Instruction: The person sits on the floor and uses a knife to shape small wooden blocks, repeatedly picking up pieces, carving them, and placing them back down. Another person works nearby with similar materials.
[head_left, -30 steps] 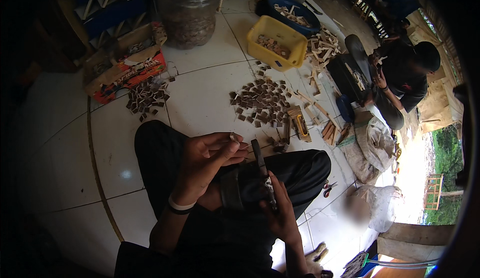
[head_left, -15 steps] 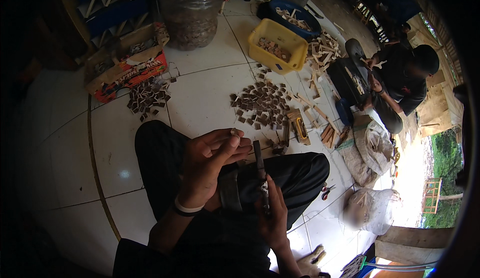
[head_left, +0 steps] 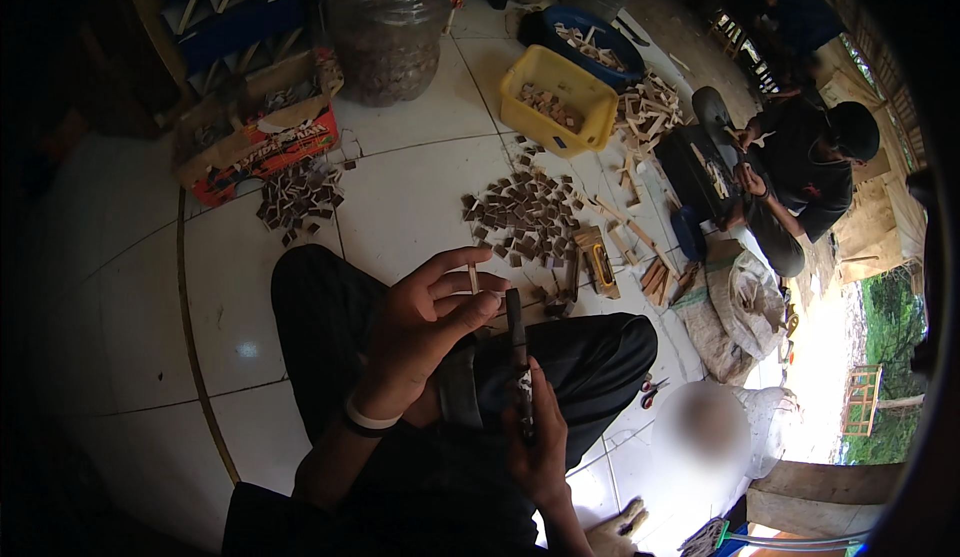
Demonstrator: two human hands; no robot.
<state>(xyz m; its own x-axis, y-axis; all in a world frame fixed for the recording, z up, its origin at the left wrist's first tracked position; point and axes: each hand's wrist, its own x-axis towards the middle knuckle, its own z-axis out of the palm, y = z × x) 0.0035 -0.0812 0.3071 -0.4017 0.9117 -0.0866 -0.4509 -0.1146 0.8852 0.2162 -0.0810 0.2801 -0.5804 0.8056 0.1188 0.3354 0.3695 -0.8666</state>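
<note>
right hand (head_left: 535,447) low over the lap, fist wrapped round the handle of a knife (head_left: 517,357), blade pointing up and away from the body

left hand (head_left: 425,322) just above it, white band on the wrist, thumb and fingers pinched narrow on a small wood sliver (head_left: 473,279), held upright just left of the blade tip, close but can't tell if touching

step in hand looks like trimming the sliver against the blade. to do it well, my read: keep the knife braced on the thigh, move the wood not the blade, fingertips behind the edge, thin shavings only; piece is tiny so the pinch is the weak point

past the knees on the white tiled floor (head_left: 400,207): pile of small dark wood chips (head_left: 520,217), a second smaller pile (head_left: 300,197) to the left, loose wood sticks (head_left: 640,257) to the right

further out: yellow tub (head_left: 557,102) and blue basin (head_left: 590,42) both with wood bits, big clear jar (head_left: 388,27), red carton (head_left: 262,147)

far right another person (head_left: 790,167) sits on the floor working on something in their lap, well apart
</note>
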